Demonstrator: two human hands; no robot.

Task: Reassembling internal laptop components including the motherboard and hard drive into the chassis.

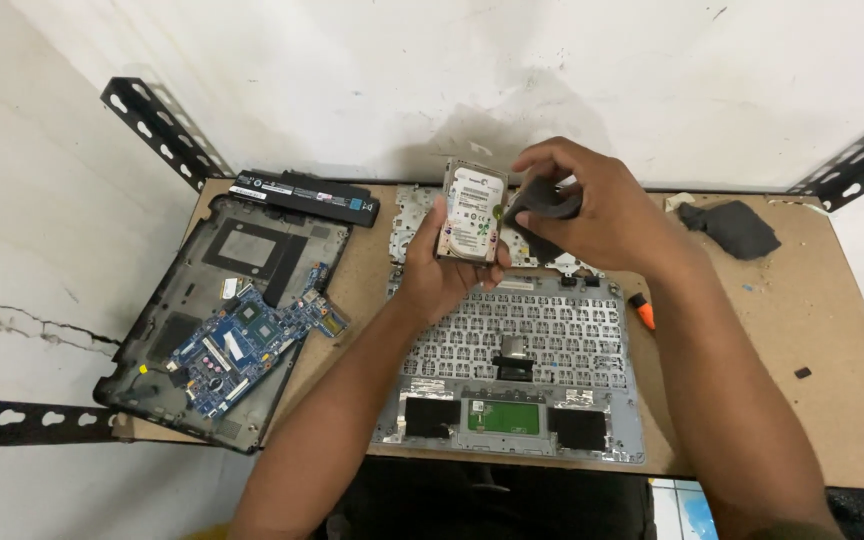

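Observation:
My left hand point(439, 270) holds a small silver hard drive point(471, 212) upright, label side facing me, above the back of the table. My right hand point(592, 205) is shut on a dark grey foam pad point(550, 200), which it presses against the drive's right edge. Below both hands lies an upturned silver laptop palmrest point(517, 365), showing the underside of its keyboard and a green touchpad board.
A black laptop base point(227, 310) with a blue motherboard lies at the left, with a long black battery point(304, 195) behind it. A dark cloth point(732, 228) sits at the back right. An orange-tipped tool point(643, 312) lies right of the palmrest. Black perforated shelf brackets point(162, 130) flank the brown table point(782, 380).

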